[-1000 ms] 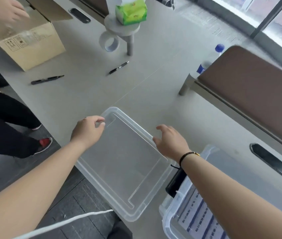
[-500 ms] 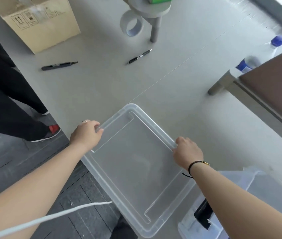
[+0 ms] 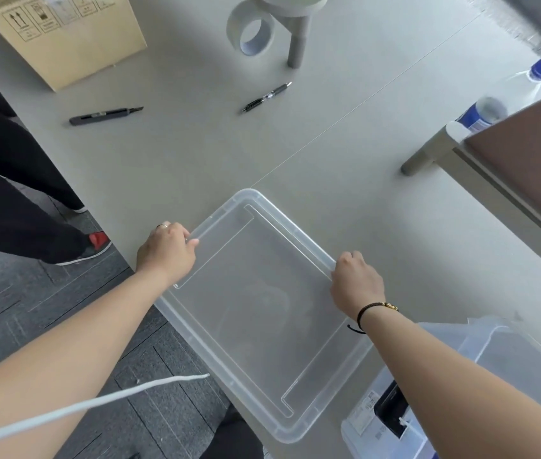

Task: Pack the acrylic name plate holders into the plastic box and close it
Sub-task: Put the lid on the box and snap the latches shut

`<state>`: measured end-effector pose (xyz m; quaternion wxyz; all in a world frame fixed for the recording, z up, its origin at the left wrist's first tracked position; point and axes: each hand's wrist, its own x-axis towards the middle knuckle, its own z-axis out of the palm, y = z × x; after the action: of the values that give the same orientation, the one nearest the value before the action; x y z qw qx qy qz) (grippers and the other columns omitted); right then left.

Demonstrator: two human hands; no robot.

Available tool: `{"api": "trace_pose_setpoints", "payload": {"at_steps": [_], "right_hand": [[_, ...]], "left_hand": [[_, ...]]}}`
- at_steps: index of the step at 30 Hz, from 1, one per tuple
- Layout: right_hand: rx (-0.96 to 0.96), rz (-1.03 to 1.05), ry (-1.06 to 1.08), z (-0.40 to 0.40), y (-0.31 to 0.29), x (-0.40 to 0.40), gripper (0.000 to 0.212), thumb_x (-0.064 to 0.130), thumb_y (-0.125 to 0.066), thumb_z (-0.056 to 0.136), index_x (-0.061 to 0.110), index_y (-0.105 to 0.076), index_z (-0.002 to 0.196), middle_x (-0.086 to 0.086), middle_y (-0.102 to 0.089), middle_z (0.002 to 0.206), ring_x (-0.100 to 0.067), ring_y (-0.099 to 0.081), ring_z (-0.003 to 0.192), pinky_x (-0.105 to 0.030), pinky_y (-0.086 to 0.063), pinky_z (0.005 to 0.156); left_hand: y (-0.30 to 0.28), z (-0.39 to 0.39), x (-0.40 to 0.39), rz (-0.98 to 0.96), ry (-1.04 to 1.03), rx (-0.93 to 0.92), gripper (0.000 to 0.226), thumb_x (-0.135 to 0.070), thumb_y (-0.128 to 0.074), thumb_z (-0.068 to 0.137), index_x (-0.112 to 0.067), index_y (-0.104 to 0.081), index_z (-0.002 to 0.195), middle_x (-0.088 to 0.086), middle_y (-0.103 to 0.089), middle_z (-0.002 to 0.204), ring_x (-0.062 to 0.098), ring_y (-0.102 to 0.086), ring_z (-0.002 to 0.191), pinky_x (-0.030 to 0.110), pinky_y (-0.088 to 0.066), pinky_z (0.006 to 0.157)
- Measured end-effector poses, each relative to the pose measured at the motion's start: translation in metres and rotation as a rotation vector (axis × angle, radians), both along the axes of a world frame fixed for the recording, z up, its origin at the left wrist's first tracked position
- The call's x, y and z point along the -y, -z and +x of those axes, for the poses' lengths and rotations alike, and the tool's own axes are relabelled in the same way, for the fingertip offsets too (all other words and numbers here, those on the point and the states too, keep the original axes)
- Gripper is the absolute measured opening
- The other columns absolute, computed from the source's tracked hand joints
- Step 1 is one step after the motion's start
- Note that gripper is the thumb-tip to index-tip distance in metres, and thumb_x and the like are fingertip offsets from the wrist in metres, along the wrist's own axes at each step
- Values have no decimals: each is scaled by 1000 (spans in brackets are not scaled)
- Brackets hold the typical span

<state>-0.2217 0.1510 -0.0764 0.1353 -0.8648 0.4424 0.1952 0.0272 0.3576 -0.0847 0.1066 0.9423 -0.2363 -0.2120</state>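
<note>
Two hands, left hand and right hand, gripped opposite edges of one clear lid on the desk; one box sat near right.

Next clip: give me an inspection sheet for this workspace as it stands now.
Surface: grey table, lid overhangs its near edge.
Job's things: clear lid flat; box lower right, open.
Clutter: carton, knife, pen, tape roll, bottles.
Grippers: left hand and right hand grip opposite lid edges.
Cables: white cord lower left.
Surroundings: another person's legs, brown divider.
</note>
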Motion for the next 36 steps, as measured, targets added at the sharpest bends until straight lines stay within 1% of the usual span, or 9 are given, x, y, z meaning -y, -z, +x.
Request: {"api": "trace_pose_setpoints", "payload": {"at_steps": [4, 8, 11, 14, 17, 21, 27, 32, 36], "right_hand": [[62, -30, -47, 6, -9, 7, 10, 4, -47, 93, 9, -42, 85, -8, -42, 92, -31, -47, 65, -34, -37, 57], [182, -59, -28, 16, -27, 20, 5, 7, -45, 95, 8, -49, 92, -8, -44, 96, -31, -49, 75, -35, -39, 62], [266, -89, 7, 26, -44, 31, 11, 9, -44, 95, 6, -54, 98, -9, -46, 102, -33, -53, 81, -37, -45, 65], [312, -120, 8, 32, -65, 40, 15, 8, -41, 92, 6, -56, 92, -10, -47, 100, -34, -55, 85, -37, -48, 63], [380, -134, 34, 32, -85, 47, 17, 11, -42, 93, 5, -58, 91, -12, -48, 101, -37, -55, 84, -43, -53, 71], [415, -186, 105, 18, -111, 58, 23, 14, -42, 94, 5, -61, 104, -14, -50, 110, -39, -56, 90, -44, -51, 80], [414, -258, 195, -34, -145, 73, 25, 18, -40, 95, 7, -63, 96, -12, -51, 106, -37, -55, 93, -43, -47, 84], [407, -254, 289, -106, -161, 81, 27, 19, -40, 95, 9, -64, 102, -12, -51, 107, -38, -56, 93, -43, -47, 83], [353, -251, 375, -182, -162, 79, 24, 14, -43, 93, 9, -64, 104, -12, -52, 108, -37, -55, 93, -43, -47, 83]], "left_hand": [[-11, 10, 4, -43, -14, 4, 27, -31, -55, 97, -7, -59, 110, 17, -57, 118, 35, -56, 107, 42, -45, 85], [-36, 25, 14, -129, -15, 47, 27, -31, -54, 97, -7, -59, 110, 16, -58, 116, 35, -55, 106, 44, -46, 86], [-57, 37, 24, -193, -5, 107, 27, -30, -53, 97, -6, -59, 109, 16, -60, 114, 34, -53, 109, 44, -45, 86], [-82, 46, 37, -231, -11, 152, 27, -30, -53, 97, -7, -60, 108, 18, -60, 115, 36, -53, 110, 45, -45, 89], [-105, 49, 49, -244, -20, 165, 27, -32, -54, 96, -7, -60, 106, 19, -61, 114, 37, -53, 110, 44, -44, 89], [-128, 41, 64, -225, 33, 139, 28, -37, -56, 95, -9, -61, 98, 17, -67, 106, 38, -58, 103, 39, -43, 80], [-159, -3, 93, -245, 119, 144, 27, -39, -56, 93, -14, -63, 90, 11, -69, 97, 36, -59, 94, 39, -48, 81], [-177, -65, 115, -233, 255, 145, 32, -40, -54, 94, -12, -64, 81, 8, -66, 85, 35, -58, 88, 38, -50, 75], [-180, -129, 127, -224, 393, 107, 33, -42, -55, 94, -13, -66, 83, 7, -66, 82, 33, -58, 84, 36, -48, 72]]}}
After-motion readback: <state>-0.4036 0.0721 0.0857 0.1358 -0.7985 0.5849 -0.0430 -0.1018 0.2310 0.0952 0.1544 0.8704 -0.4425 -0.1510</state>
